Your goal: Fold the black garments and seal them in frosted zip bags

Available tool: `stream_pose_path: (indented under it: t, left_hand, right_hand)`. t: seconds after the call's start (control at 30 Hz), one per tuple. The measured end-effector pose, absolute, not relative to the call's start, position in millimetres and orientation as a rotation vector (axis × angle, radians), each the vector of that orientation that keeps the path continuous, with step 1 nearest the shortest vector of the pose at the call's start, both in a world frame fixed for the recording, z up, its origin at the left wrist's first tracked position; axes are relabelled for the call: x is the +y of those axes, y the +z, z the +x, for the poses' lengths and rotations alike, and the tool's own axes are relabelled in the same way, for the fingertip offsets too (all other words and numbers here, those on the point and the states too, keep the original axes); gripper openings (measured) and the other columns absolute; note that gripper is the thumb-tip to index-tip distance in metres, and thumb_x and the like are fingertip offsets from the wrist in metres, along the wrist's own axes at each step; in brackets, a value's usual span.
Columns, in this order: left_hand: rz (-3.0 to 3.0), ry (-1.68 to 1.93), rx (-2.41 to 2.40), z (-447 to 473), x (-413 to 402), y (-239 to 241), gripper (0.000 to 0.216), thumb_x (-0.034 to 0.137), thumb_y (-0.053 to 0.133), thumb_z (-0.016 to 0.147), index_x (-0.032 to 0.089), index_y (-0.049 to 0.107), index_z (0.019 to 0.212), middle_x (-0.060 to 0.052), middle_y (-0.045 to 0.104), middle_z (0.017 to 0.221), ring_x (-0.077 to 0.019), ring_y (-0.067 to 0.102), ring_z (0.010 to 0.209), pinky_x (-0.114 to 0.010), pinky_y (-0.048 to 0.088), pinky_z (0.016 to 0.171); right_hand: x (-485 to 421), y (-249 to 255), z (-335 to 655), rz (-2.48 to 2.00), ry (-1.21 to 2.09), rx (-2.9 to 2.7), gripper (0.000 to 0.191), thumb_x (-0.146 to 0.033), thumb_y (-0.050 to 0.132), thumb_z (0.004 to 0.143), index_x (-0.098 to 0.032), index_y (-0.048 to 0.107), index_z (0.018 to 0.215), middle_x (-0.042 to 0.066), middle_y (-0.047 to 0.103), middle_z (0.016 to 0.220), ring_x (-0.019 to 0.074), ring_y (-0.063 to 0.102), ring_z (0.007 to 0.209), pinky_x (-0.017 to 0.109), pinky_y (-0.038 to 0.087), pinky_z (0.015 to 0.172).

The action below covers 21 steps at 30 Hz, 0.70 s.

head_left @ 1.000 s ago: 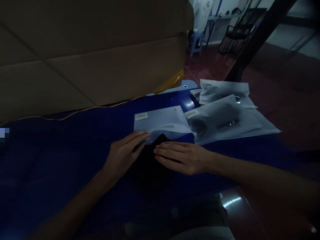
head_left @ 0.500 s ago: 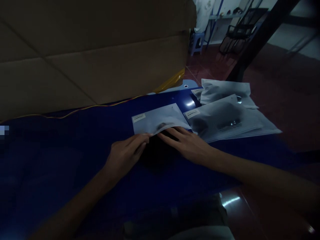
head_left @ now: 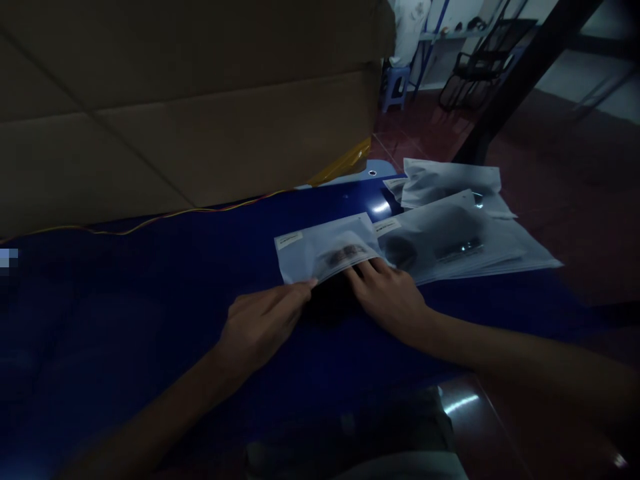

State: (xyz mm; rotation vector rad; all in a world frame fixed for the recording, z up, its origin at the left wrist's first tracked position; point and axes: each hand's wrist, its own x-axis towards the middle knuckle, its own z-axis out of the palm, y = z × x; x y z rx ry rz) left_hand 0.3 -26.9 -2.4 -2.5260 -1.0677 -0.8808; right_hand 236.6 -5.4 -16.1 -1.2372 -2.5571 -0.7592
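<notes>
A translucent white plastic bag [head_left: 320,243] with a small printed label lies on the blue tabletop, its mouth facing me. The near left corner of that mouth is pinched between the thumb and fingers of my left hand [head_left: 270,320]. My right hand [head_left: 390,297] reaches into the opening, and its fingertips show faintly through the plastic. A black item [head_left: 327,300] sits at the mouth, under and beside my right fingers, partly inside the bag. Its kind is too dark to make out. The right thumb is hidden.
More filled translucent bags [head_left: 465,240] lie stacked at the right, touching the working bag. Behind the blue table [head_left: 150,287] stands a large cardboard box [head_left: 225,147], with a thin yellow-red wire [head_left: 200,211] along its base. Farther back are a blue stool [head_left: 397,87], a black chair [head_left: 483,63] and a seated person.
The bag has shifted slightly right and toward me. My right fingers are deeper inside it, and its top bulges more over the dark contents. The left hand keeps its pinch.
</notes>
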Motion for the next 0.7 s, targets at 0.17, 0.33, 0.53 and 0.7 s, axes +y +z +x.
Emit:
stream_pose_path:
  t: [0.17,0.33,0.53,0.7]
  left_hand:
    - [-2.48,-0.977,-0.976,7.1,-32.1,-5.9,0.015,0.01,0.06,0.103,0.019,0.07,0.111,0.004,0.083,0.093,-0.0087,0.078,0.072,-0.015,0.062,0.068]
    - [-2.483,-0.911,-1.09,5.5,-25.8,-3.9,0.016,0.016,0.059,0.105,0.02,0.071,0.114,0.004,0.082,0.087,-0.0085,0.077,0.065,-0.015,0.057,0.055]
    - [-2.467,-0.967,-1.142,-1.6,-20.0,-4.7,0.015,0.015,0.066,0.101,0.021,0.072,0.113,0.005,0.082,0.086,-0.0101,0.077,0.066,-0.016,0.058,0.061]
    - [-2.502,-1.0,-1.129,-0.4,-22.7,-2.2,0.013,0.019,0.064,0.103,0.023,0.072,0.113,0.005,0.083,0.094,-0.0105,0.079,0.071,-0.017,0.061,0.063]
  right_hand:
    - [-5.3,-20.8,237.1,-1.255,-0.808,-2.521,0.027,0.002,0.052,0.091,-0.007,0.076,0.098,0.014,0.075,0.083,0.025,0.07,0.068,0.035,0.059,0.056]
    - [3.9,-19.9,241.5,-1.041,-0.876,-2.495,0.031,-0.004,0.052,0.098,-0.003,0.07,0.123,0.019,0.078,0.106,0.0278,0.074,0.091,0.037,0.06,0.074]
    - [1.4,-19.6,238.8,-0.664,-0.861,-2.371,0.032,-0.011,0.057,0.101,-0.006,0.065,0.131,0.019,0.077,0.121,0.0286,0.067,0.124,0.043,0.056,0.104]
    - [9.2,-22.4,238.2,-0.415,-0.691,-2.358,0.017,-0.01,0.059,0.099,-0.014,0.065,0.115,0.01,0.08,0.106,0.0209,0.072,0.113,0.033,0.059,0.099]
